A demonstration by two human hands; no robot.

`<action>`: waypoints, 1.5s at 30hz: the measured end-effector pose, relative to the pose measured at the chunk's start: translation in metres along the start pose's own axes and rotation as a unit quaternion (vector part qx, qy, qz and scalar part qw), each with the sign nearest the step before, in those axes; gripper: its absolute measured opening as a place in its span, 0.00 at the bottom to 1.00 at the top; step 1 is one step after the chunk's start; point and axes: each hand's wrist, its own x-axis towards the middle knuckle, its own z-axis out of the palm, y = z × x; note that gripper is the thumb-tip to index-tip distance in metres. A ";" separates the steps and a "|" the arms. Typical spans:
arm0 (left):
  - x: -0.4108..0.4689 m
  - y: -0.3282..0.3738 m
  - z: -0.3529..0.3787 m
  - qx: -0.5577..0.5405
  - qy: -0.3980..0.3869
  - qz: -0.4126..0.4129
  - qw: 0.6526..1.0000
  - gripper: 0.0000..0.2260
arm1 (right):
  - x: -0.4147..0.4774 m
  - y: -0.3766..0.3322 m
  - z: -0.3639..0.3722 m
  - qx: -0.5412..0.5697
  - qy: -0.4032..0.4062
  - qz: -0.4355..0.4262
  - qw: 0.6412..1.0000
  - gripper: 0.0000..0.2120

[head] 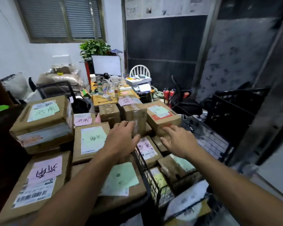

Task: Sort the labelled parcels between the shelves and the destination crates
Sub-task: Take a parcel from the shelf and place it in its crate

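Brown cardboard parcels with pink and green handwritten labels are piled in front of me. My left hand (121,139) reaches forward with relaxed fingers, its fingertips at the near face of a taped brown box (138,114). My right hand (176,139) is spread open beside it, fingertips near the lower edge of a box with an orange stripe (163,118). A green-labelled parcel (91,141) lies left of my left hand. A pink-labelled parcel (39,181) lies at the near left. Neither hand holds anything.
A black wire cart (151,181) at lower right holds several parcels. A stack of flat boxes (43,121) stands at left. A cluttered desk (104,99) with a monitor (106,65) and printer (140,84) is behind. A black crate (235,108) stands at right.
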 end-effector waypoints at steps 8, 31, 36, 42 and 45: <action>-0.044 0.052 0.013 -0.008 -0.067 0.116 0.991 0.26 | -0.130 0.027 -0.003 -0.036 -0.019 0.138 0.990 0.28; -0.277 0.410 0.080 -0.102 -0.178 0.452 0.868 0.26 | -0.598 0.137 -0.085 -0.086 0.028 0.518 0.850 0.27; -0.378 0.501 0.087 -0.121 -0.207 0.525 0.817 0.26 | -0.732 0.139 -0.103 -0.102 0.034 0.597 0.795 0.28; -0.495 0.598 0.088 -0.149 -0.233 0.602 0.749 0.25 | -0.874 0.120 -0.122 -0.114 0.037 0.692 0.712 0.28; -0.550 0.635 0.086 -0.151 -0.246 0.648 0.705 0.25 | -0.932 0.105 -0.128 -0.112 0.037 0.738 0.664 0.28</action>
